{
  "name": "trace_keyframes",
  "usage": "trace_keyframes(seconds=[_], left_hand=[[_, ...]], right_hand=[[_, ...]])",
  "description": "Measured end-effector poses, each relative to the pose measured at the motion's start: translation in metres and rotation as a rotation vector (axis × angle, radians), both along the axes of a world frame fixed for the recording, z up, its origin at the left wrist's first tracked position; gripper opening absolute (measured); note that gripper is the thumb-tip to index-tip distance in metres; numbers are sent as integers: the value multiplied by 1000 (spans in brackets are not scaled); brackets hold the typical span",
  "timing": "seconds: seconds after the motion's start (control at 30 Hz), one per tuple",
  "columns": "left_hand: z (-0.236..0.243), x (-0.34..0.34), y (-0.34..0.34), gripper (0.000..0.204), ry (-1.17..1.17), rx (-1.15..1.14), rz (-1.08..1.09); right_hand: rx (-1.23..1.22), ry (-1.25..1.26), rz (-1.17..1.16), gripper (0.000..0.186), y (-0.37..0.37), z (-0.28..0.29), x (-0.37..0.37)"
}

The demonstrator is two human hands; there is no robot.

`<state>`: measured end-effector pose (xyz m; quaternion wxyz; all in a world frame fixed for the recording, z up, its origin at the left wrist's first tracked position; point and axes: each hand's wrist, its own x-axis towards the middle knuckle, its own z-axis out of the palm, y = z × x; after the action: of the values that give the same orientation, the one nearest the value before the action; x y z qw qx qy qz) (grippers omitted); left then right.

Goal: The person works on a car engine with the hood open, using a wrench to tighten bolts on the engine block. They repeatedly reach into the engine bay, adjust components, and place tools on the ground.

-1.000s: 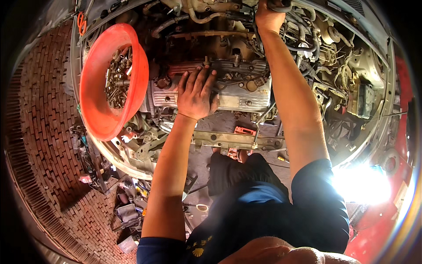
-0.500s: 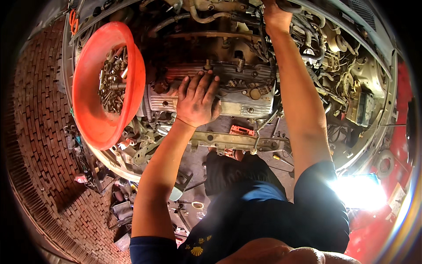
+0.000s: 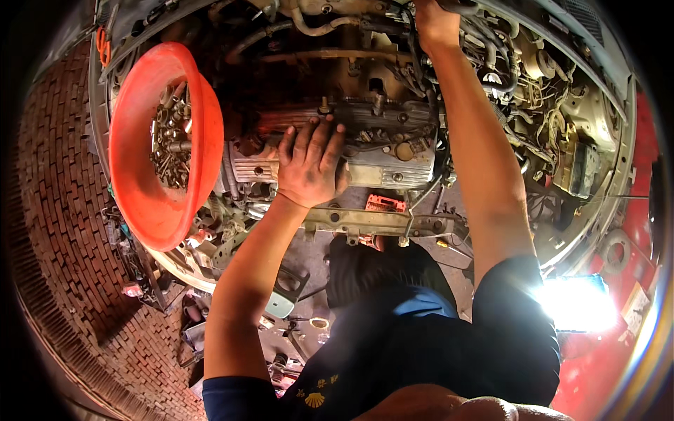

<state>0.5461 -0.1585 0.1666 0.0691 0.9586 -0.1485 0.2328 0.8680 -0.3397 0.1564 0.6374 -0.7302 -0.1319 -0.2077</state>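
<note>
We look down into an open car engine bay. Our left hand lies palm-down on the ribbed, grimy silver metal engine cover, fingers spread apart and flat, clamped on nothing. The cover sits mid-bay, just beyond the pale front crossbar, which runs below the wrist.

Our right hand reaches far back into the bay among the black hoses and wiring at the upper edge of the view. Its fingers are cut off by the frame and the hoses; we cannot tell whether they are apart or closed on something.

A wide round orange plastic basin rests tilted on the left side of the bay, well apart from the left hand. It holds a heap of loose metal bolts and nuts.

Below the bay: red brick paving to the left, scattered tools and parts on the ground, and a bright work lamp at lower right.
</note>
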Motion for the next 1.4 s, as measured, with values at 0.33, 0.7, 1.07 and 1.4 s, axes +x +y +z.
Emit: trace_keyframes(seconds=[0.33, 0.7, 1.07, 1.4], left_hand=[[1, -3, 7, 67, -22, 7, -7], [5, 1, -7, 66, 18, -29, 11], [-1, -11, 13, 73, -64, -80, -16], [-15, -17, 7, 56, -80, -57, 11]], right_hand=[[-290, 224, -19, 36, 4, 20, -12], [333, 474, 0, 52, -19, -17, -20], [-381, 742, -379, 73, 19, -9, 19], [-245, 448, -12, 51, 25, 26, -82]])
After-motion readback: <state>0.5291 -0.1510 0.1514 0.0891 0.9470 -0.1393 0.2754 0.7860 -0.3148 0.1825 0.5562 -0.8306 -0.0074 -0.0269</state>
